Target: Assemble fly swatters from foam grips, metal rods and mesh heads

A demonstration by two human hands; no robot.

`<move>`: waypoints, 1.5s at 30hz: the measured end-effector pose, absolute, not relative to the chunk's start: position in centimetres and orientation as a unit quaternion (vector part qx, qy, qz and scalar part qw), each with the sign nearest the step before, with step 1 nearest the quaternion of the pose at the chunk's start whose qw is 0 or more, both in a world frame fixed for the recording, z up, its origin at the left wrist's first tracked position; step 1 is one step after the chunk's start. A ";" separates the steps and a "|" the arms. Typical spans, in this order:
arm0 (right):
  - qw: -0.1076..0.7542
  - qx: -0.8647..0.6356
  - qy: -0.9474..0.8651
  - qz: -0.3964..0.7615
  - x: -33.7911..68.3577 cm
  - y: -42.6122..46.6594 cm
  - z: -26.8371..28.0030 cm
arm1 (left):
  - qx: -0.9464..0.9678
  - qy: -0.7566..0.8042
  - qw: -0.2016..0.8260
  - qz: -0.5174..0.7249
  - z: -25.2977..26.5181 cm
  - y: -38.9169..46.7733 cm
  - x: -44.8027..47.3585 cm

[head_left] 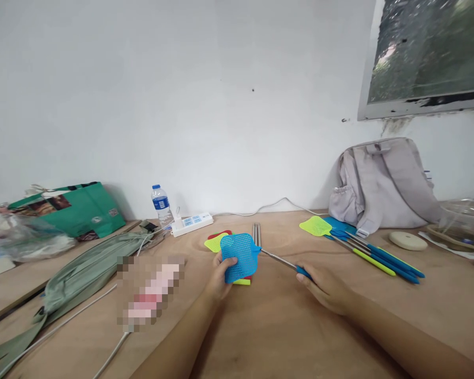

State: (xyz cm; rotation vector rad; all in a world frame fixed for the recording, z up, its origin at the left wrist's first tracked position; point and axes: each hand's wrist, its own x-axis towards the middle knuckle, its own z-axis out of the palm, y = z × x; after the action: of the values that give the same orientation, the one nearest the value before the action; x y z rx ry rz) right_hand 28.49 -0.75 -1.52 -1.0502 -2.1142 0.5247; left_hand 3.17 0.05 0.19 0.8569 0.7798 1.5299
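A blue fly swatter (242, 257) with a perforated square head and a thin metal shaft is held between my two hands above the table. My left hand (220, 273) pinches the head, thumb on its front face. Around the blue handle at the shaft's other end, my right hand (326, 287) is closed. Behind the swatter head lie a yellow-green swatter head (214, 242) and a red one, partly hidden. Several bare metal rods (256, 231) lie side by side just beyond. To the right rests a group of swatters with blue handles (395, 266) and a yellow-green head (316, 226).
A grey backpack (383, 184) leans on the wall at the right, near a round whitish disc (408, 241). Leftward are a water bottle (161, 205), a power strip (192, 224), a green bag (82, 210), a grey-green pouch (90, 260) and a white cable (112, 355).
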 end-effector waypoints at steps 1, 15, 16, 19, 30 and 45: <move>0.348 -0.412 -0.820 0.191 28.4 -0.8 -1.4 | 0.366 0.331 0.576 0.652 0.2 0.0 3.2; 0.287 -0.443 -0.844 0.092 28.9 -0.6 -1.2 | 0.359 0.324 0.586 0.651 0.0 -0.3 3.3; 0.290 -0.445 -0.843 0.089 29.0 -0.6 -1.1 | 0.357 0.325 0.585 0.652 0.0 -0.3 3.3; 0.291 -0.446 -0.843 0.075 29.2 -0.4 -1.0 | 0.359 0.330 0.581 0.652 -0.1 -0.2 3.2; 0.234 -0.434 -0.870 0.022 30.3 0.3 0.3 | 0.411 0.404 0.516 0.634 -0.2 0.5 2.3; 0.225 -0.461 -0.858 -0.003 30.1 0.0 -0.1 | 0.517 0.495 0.414 0.562 -0.4 -0.2 2.4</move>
State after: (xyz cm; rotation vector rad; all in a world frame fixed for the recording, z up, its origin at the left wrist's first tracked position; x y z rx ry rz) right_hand 30.08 0.04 -0.09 -1.2723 -2.3677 -0.0074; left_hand 2.40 -0.21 -0.40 1.2987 1.2451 1.4123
